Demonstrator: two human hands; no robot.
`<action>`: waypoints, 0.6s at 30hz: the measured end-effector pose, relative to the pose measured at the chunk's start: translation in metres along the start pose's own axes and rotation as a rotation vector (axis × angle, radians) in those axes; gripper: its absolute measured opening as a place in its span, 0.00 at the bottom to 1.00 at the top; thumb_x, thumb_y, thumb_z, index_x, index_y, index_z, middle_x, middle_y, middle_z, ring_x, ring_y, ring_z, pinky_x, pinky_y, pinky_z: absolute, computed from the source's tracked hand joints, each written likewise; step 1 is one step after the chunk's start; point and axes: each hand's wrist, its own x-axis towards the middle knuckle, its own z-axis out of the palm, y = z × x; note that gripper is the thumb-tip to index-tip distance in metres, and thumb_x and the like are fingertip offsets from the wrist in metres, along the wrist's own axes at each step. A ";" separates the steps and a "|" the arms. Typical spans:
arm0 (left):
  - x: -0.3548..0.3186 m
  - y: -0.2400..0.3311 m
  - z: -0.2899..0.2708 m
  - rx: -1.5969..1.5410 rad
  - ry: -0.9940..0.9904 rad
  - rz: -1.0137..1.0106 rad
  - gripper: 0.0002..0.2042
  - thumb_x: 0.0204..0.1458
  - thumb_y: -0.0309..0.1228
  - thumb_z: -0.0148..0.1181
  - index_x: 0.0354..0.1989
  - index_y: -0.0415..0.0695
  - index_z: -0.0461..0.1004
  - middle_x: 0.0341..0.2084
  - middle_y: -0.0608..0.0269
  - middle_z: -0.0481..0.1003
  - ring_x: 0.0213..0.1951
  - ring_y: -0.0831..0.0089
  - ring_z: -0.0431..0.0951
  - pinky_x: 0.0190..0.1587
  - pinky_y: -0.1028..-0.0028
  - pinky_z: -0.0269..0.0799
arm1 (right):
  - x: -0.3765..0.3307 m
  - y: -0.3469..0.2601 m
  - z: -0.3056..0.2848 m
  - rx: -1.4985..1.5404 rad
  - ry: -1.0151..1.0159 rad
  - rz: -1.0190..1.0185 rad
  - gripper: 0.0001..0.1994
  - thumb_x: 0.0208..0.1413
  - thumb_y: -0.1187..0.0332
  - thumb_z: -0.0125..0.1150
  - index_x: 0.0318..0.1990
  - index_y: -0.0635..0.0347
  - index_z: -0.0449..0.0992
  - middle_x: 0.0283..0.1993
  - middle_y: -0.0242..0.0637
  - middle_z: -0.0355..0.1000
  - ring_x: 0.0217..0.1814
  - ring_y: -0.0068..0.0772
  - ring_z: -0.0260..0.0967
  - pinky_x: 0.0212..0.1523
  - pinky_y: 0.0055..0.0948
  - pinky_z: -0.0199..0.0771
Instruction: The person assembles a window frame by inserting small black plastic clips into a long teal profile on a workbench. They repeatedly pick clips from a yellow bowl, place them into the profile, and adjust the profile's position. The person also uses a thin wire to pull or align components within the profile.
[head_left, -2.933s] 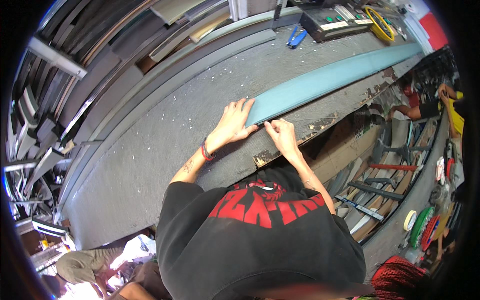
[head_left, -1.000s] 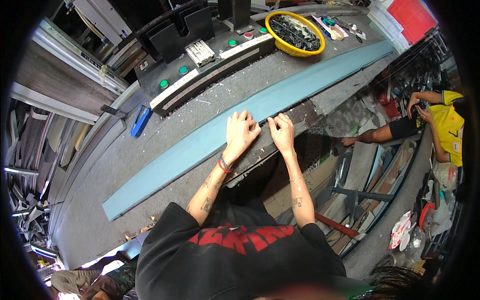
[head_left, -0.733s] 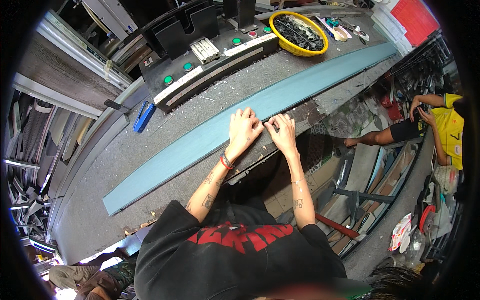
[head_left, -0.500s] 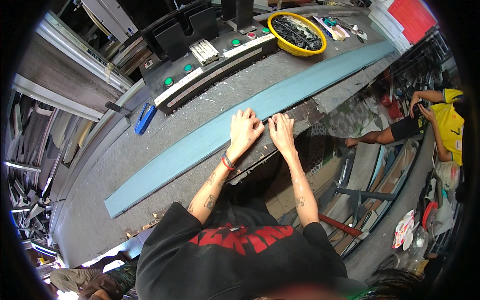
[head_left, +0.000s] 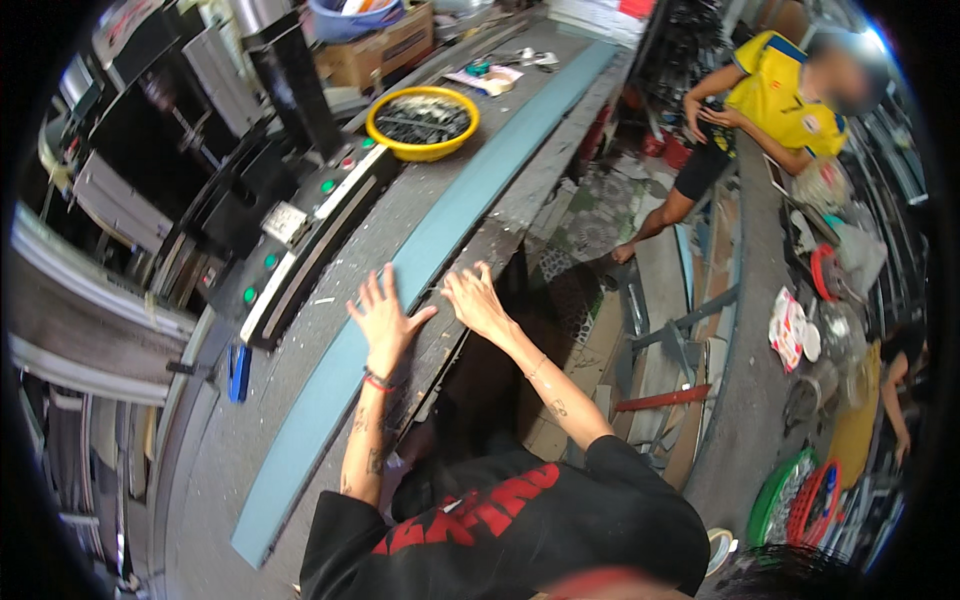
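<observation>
- Left hand [head_left: 385, 328]: fingers spread wide apart, clamped on nothing, palm down over the strip near its middle, thumb pointing past the strip's right edge. Whether it presses or hovers, I cannot tell.
- Right hand [head_left: 480, 308]: fingers bent and drawn in, just beside that same edge, over the bench's margin. Whether the tips pinch anything small cannot be told.
- Blue tool [head_left: 238, 373]: on the bench [head_left: 205, 475], left of the strip, near the box's lower end.
- Box [head_left: 300, 258]: black, with green and red buttons, along the strip's left side, apart from it.
- Strip [head_left: 315, 432]: long, flat, pale blue, lying lengthwise on the bench, from lower left to upper right, passing under the left hand.
- Progress: the strip is laid out in one length, and work seems under way along its right edge, roughly midway. No stretch stands out as finished, so how much is left cannot be judged.
- Bowl [head_left: 421, 153]: yellow, filled with small dark pieces, left of the strip's upper part; these look untouched by either hand.
- Co-worker [head_left: 775, 100]: in a yellow shirt, seated at upper right, well apart from the strip.
</observation>
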 end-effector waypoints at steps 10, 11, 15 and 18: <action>-0.018 -0.049 -0.003 0.038 -0.022 0.208 0.53 0.39 0.64 0.58 0.63 0.32 0.50 0.40 0.45 0.68 0.42 0.52 0.69 0.45 0.60 0.66 | -0.098 0.048 -0.195 -0.391 0.164 0.387 0.06 0.52 0.66 0.59 0.33 0.55 0.72 0.28 0.38 0.73 0.35 0.40 0.70 0.44 0.39 0.59; -0.033 -0.059 -0.006 0.017 -0.027 0.214 0.52 0.39 0.64 0.58 0.63 0.32 0.51 0.39 0.45 0.68 0.42 0.52 0.69 0.45 0.61 0.66 | -0.113 0.045 -0.216 -0.458 0.216 0.483 0.05 0.53 0.66 0.57 0.32 0.56 0.72 0.28 0.40 0.73 0.36 0.40 0.71 0.43 0.40 0.60; -0.110 -0.113 -0.043 0.136 -0.095 0.147 0.54 0.37 0.65 0.58 0.65 0.35 0.48 0.43 0.42 0.68 0.43 0.50 0.69 0.46 0.56 0.64 | -0.179 0.002 -0.273 -0.536 0.480 0.632 0.07 0.57 0.65 0.55 0.33 0.59 0.72 0.28 0.39 0.73 0.32 0.40 0.69 0.42 0.36 0.61; -0.140 -0.133 -0.100 0.170 -0.168 0.158 0.55 0.35 0.67 0.57 0.67 0.43 0.47 0.51 0.39 0.63 0.51 0.49 0.65 0.52 0.52 0.59 | -0.220 -0.037 -0.279 -0.510 0.512 0.843 0.10 0.59 0.64 0.53 0.34 0.62 0.73 0.27 0.43 0.73 0.31 0.42 0.70 0.40 0.36 0.64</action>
